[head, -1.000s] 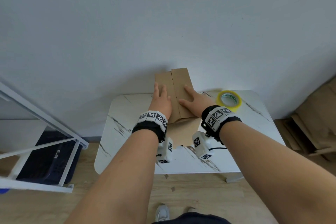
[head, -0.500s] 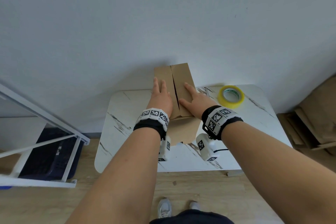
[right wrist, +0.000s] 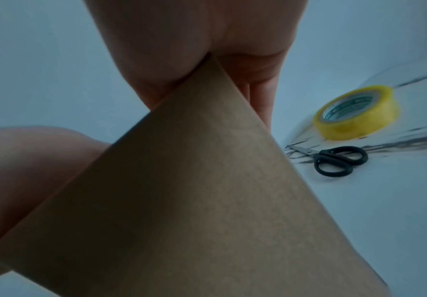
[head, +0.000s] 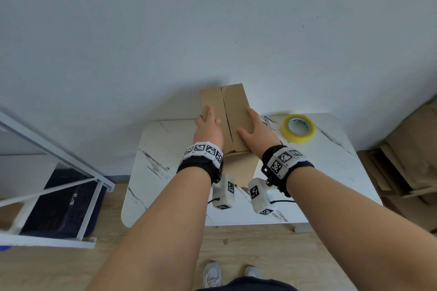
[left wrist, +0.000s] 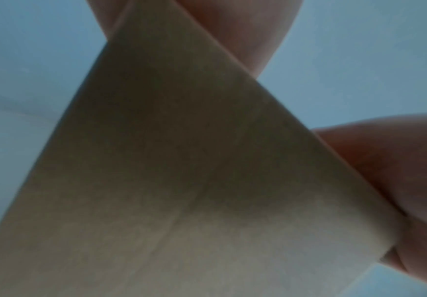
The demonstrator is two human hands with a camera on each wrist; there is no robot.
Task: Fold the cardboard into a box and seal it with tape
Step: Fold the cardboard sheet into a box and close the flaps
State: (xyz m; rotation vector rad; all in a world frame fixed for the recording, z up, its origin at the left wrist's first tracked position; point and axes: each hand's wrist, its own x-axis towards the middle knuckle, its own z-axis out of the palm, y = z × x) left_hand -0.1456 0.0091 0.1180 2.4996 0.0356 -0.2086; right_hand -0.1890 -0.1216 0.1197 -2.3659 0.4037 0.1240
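Note:
A brown cardboard box (head: 234, 106) stands at the table's far edge against the wall, its two top flaps folded down with a dark seam between them. My left hand (head: 209, 125) lies with straight fingers on the left flap near its outer edge. My right hand (head: 255, 130) rests on the right flap, thumb on top and fingers along the right edge. Each wrist view shows a cardboard corner (left wrist: 182, 180) (right wrist: 194, 201) running between thumb and fingers. A yellow tape roll (head: 298, 129) (right wrist: 355, 112) lies flat to the right of the box.
Black-handled scissors (right wrist: 334, 160) lie on the white marble-pattern table (head: 165, 149) just in front of the tape. A white metal rack (head: 47, 172) stands on the floor to the left. Flat cardboard sheets (head: 406, 149) are stacked at the right.
Both hands have slid outward on the top flaps toward the box's side edges. The flaps lie closer together, with a narrower seam.

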